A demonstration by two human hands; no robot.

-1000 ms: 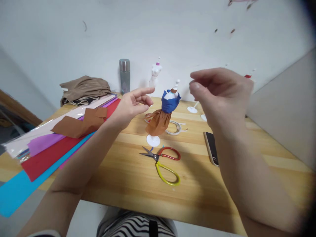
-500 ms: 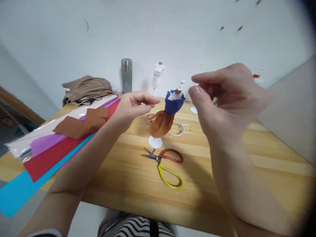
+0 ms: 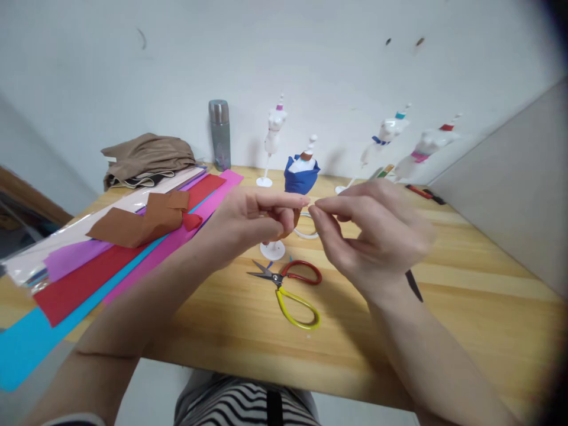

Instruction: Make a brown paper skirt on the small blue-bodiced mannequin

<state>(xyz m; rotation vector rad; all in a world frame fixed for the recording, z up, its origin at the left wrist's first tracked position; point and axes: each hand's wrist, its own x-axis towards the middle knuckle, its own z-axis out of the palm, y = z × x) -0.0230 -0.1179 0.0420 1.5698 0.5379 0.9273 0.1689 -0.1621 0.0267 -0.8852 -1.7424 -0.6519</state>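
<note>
Both hands meet in front of a small white mannequin [image 3: 312, 147] wearing a blue crepe paper top [image 3: 301, 180]; its brown skirt is mostly hidden behind them. My left hand [image 3: 261, 216] has its index finger stretched out, apart from the thumb, while the other fingers curl. At that fingertip, my right hand [image 3: 373, 228] pinches thumb and index finger together; anything in the pinch is too small to make out. Below the hands, scissors [image 3: 277, 279] with one red and one yellow handle lie spread on the table. A roll of white tape [image 3: 306, 235] shows partly behind the fingers.
Strips of coloured crepe paper [image 3: 80, 284] and a brown piece [image 3: 133, 228] lie at left, with folded brown cloth [image 3: 148, 154] behind. A grey flask [image 3: 220, 136] stands by the wall. Other mannequins [image 3: 276, 121] stand at the back and right. A dark blade [image 3: 414, 286] shows beside my right wrist.
My right hand has come down and left until its fingertips reach my left index finger. My left hand has moved slightly right and down. The view has shifted, showing more mannequins.
</note>
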